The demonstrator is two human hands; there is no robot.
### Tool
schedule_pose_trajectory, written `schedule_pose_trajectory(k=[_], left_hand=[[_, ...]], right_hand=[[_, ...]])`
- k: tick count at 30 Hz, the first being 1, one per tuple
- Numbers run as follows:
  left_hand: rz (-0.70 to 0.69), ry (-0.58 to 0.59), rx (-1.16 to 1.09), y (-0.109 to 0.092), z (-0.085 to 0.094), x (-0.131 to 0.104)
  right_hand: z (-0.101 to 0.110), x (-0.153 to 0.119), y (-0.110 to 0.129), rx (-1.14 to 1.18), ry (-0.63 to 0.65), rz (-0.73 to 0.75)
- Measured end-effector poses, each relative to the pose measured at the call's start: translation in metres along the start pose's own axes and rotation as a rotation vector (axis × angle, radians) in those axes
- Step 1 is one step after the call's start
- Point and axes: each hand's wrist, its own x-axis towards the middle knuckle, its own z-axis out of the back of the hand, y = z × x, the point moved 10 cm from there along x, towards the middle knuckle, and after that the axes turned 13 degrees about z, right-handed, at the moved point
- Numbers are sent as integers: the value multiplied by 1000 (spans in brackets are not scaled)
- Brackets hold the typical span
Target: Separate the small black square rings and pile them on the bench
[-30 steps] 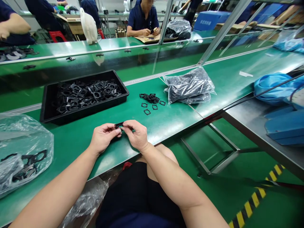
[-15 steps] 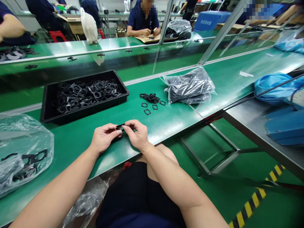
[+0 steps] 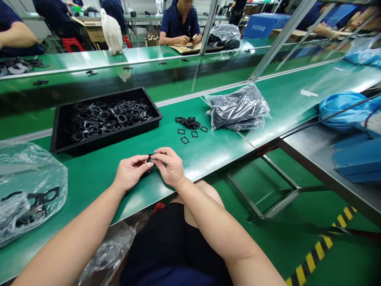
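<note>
One black part (image 3: 149,157), mostly hidden, perhaps ring-shaped, pinched in fingertips of our left hand (image 3: 129,172) and right hand (image 3: 171,167). At two o'clock, four loose rings (image 3: 185,143), uncountable heap (image 3: 191,122) behind; one tray (image 3: 133,130), ten o'clock.

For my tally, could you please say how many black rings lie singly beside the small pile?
4, beside the pile: back-left ring, middle ring, right ring and front ring; the pile may hide others.

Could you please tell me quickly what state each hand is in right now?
Left hand: closed, pinching a small black part between thumb and fingers.
Right hand: closed, its grip on the same small black part.
</note>
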Motion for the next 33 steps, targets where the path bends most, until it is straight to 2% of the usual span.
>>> schedule_pose_trajectory(k=[5, 11, 18, 24, 33], left_hand=[[-15, -10, 9, 0, 2, 0], [-63, 0, 41, -5, 1, -2], [-98, -18, 105, -11, 2, -4], [-131, -4, 126, -13, 1, -5], [-237, -41, 256, -18, 2, -9]], right_hand=[[-2, -1, -1, -34, 38, -13], [-1, -3, 3, -54, 26, 38], [-6, -3, 2, -75, 107, 21], [-3, -1, 6, -78, 76, 38], [-6, 0, 6, -68, 110, 66]])
